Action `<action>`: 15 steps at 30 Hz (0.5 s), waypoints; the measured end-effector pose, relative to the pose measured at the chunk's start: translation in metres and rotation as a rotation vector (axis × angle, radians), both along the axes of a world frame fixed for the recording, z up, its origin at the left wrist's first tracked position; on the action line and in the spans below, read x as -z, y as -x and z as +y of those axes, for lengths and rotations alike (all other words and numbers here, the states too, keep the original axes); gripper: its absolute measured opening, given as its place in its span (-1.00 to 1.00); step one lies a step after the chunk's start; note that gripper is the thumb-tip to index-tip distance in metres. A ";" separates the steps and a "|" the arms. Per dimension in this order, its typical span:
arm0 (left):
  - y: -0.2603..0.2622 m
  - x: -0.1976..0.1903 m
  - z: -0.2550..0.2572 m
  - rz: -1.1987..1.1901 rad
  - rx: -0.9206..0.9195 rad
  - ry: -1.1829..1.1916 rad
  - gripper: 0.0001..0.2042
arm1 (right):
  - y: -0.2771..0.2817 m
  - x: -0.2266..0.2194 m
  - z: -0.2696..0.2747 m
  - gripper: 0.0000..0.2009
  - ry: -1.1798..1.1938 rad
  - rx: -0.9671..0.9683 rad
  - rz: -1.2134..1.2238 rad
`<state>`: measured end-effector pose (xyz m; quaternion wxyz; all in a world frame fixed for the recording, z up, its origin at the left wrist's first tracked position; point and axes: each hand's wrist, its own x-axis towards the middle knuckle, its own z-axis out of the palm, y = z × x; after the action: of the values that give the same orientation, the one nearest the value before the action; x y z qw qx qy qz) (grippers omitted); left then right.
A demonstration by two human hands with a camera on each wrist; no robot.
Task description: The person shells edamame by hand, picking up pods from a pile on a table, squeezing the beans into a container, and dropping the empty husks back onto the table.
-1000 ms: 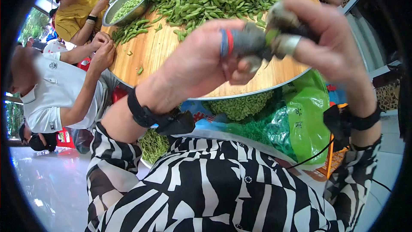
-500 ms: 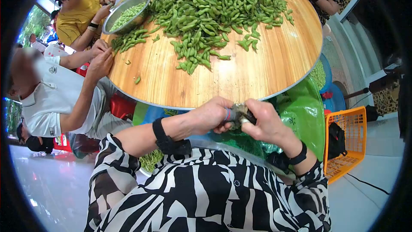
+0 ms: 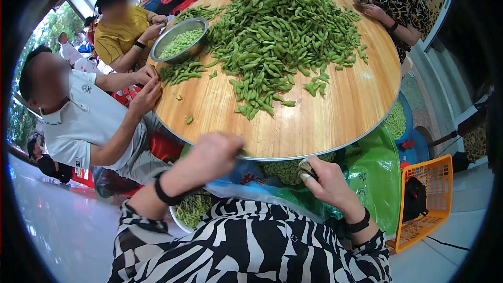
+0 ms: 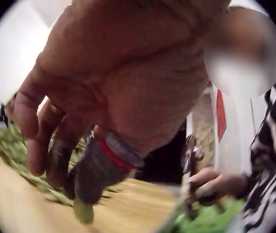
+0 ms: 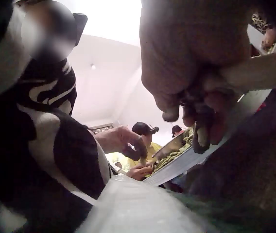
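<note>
My left hand [image 3: 209, 154], blurred by motion, is over the near left edge of the round wooden table [image 3: 335, 120]. Its thumb wears a grey cover with a red band [image 4: 112, 154]. Between thumb and fingers it pinches a green soybean pod [image 4: 83, 212], whose end sticks out past the tips. My right hand [image 3: 330, 183] is just off the near table edge, above shelled beans [image 3: 283, 172]. Its fingers are curled, with pale covers on the tips [image 3: 306, 170], and nothing shows between them. A large heap of soybean pods [image 3: 288, 36] lies on the table.
A metal colander [image 3: 179, 40] of shelled beans stands at the table's left. Seated people work around the table, one in a white shirt [image 3: 94, 120] close at left. An orange basket [image 3: 427, 199] and blue tub [image 3: 403, 120] stand at right; a bowl of pods [image 3: 193, 209] sits below my left arm.
My hands were together, first raised close to the camera around a green pod, then lower at the table edge. They are now apart, the left moved leftward over the table edge.
</note>
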<state>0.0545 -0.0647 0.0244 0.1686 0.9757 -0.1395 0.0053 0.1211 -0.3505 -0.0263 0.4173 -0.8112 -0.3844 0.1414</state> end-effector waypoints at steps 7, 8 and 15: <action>-0.047 -0.005 0.031 -0.183 -0.012 -0.023 -0.81 | 0.007 0.000 0.013 -0.80 -0.349 0.116 0.237; -0.062 0.006 0.021 -0.137 0.059 0.206 -0.80 | 0.007 -0.001 0.014 -0.78 -0.423 0.178 0.472; -0.099 0.051 -0.027 -0.081 -0.113 -0.039 -0.81 | 0.023 0.006 0.019 -0.69 -0.641 0.312 1.049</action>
<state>0.1538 -0.0920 -0.0262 0.1435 0.9841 -0.0910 0.0517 0.0977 -0.3315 -0.0326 0.7880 -0.5154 -0.0295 0.3356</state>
